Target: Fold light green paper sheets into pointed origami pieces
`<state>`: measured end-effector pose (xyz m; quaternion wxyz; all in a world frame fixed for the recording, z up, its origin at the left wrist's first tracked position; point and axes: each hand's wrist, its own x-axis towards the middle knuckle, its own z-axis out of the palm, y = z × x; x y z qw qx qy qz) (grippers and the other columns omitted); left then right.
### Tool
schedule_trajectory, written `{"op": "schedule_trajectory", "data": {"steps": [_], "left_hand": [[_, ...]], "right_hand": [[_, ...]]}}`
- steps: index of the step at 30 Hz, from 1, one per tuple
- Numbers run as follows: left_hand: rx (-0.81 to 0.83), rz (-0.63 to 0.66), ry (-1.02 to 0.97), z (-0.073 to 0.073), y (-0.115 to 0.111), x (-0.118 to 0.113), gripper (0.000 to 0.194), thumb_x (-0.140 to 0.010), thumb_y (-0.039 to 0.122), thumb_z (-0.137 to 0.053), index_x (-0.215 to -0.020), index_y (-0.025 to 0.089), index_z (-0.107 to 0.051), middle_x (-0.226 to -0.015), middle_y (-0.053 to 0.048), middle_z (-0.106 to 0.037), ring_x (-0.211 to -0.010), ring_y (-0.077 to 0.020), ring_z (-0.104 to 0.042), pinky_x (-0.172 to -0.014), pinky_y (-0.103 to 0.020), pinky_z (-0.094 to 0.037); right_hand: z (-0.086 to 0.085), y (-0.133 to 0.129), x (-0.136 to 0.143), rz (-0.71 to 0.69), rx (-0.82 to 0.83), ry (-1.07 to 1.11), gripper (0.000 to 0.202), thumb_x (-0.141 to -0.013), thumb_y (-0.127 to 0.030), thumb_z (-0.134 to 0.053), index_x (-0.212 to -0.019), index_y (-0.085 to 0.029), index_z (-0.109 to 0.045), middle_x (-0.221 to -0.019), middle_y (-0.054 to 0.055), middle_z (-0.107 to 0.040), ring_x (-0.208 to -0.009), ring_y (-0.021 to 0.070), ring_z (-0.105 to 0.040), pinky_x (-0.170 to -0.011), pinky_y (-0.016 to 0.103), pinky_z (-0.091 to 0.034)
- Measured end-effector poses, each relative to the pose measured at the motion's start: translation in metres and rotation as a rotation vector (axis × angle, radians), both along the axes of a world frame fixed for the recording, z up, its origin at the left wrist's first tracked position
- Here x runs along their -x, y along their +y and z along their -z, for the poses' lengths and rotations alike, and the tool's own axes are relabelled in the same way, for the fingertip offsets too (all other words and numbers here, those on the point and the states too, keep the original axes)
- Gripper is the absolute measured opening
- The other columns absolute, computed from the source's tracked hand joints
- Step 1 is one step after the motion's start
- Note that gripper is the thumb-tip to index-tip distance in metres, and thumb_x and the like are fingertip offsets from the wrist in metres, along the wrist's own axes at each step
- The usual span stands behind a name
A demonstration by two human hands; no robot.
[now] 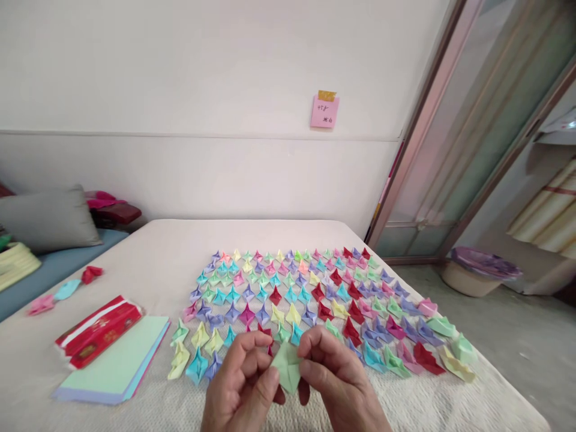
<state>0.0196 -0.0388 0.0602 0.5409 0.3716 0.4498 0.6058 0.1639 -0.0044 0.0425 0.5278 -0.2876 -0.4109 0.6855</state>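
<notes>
The left hand (243, 384) and right hand (335, 378) together pinch one green folded paper (287, 369), near centre. Beyond and beside it sit dozens of folded paper shapes (275, 295); far left, three folded pieces (67, 290), one red packet (101, 339), one paper stack (130, 354).

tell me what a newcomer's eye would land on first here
Probably the rows of small multicoloured folded paper shapes across the pale cloth-covered surface. At bottom centre, the left hand and right hand hold a pale green folded paper piece. At left lies a shiny red oblong packet.
</notes>
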Motion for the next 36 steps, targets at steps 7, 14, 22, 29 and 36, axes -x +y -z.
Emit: {"op": "schedule_trajectory", "data": {"steps": [7, 14, 22, 29, 36], "left_hand": [[0.067, 0.05, -0.245, 0.007, 0.009, 0.005, 0.038, -0.063, 0.038, -0.09, -0.09, 0.021, -0.069, -0.052, 0.009, -0.064, -0.046, -0.0089, -0.061, -0.051, -0.018, -0.045], [0.06, 0.027, -0.246, 0.009, 0.009, 0.003, 0.033, -0.067, 0.034, -0.088, -0.09, 0.021, -0.068, -0.05, 0.008, -0.064, -0.045, -0.0085, -0.06, -0.052, -0.017, -0.042], [0.07, 0.085, -0.173, 0.014, 0.011, -0.003, 0.042, -0.061, 0.045, -0.09, -0.087, 0.018, -0.071, -0.069, 0.0, -0.071, -0.062, -0.0124, -0.061, -0.061, -0.022, -0.046], [0.049, 0.121, -0.052, 0.008, 0.007, -0.001, 0.028, -0.067, 0.041, -0.086, -0.064, 0.017, -0.072, -0.053, 0.003, -0.063, -0.051, -0.0082, -0.047, -0.051, -0.019, -0.035], [0.041, 0.187, 0.021, 0.009, 0.008, 0.003, 0.031, -0.067, 0.047, -0.085, -0.071, 0.017, -0.077, -0.057, 0.0, -0.068, -0.053, -0.01, -0.049, -0.051, -0.019, -0.037]], "right_hand": [[-0.005, 0.002, 0.001, -0.064, 0.087, 0.08, 0.022, -0.072, -0.028, -0.084, -0.075, -0.017, -0.065, -0.057, -0.004, -0.062, -0.046, 0.0076, -0.056, -0.044, 0.017, -0.039], [-0.004, 0.003, 0.003, -0.072, 0.231, 0.147, 0.022, -0.064, -0.021, -0.087, -0.069, -0.016, -0.066, -0.05, -0.005, -0.06, -0.037, 0.0062, -0.053, -0.037, 0.014, -0.033], [-0.003, 0.002, 0.004, 0.052, 0.1, 0.11, 0.02, -0.071, -0.021, -0.084, -0.071, -0.017, -0.065, -0.054, -0.004, -0.063, -0.045, 0.0078, -0.058, -0.048, 0.017, -0.041], [0.0, -0.003, 0.003, 0.021, 0.016, 0.056, 0.014, -0.076, -0.026, -0.082, -0.086, -0.02, -0.075, -0.065, -0.003, -0.067, -0.051, 0.0068, -0.061, -0.053, 0.017, -0.044], [-0.006, -0.002, 0.0, -0.007, -0.005, 0.062, 0.011, -0.077, -0.027, -0.083, -0.085, -0.022, -0.077, -0.072, -0.002, -0.069, -0.053, 0.0056, -0.059, -0.051, 0.016, -0.044]]}}
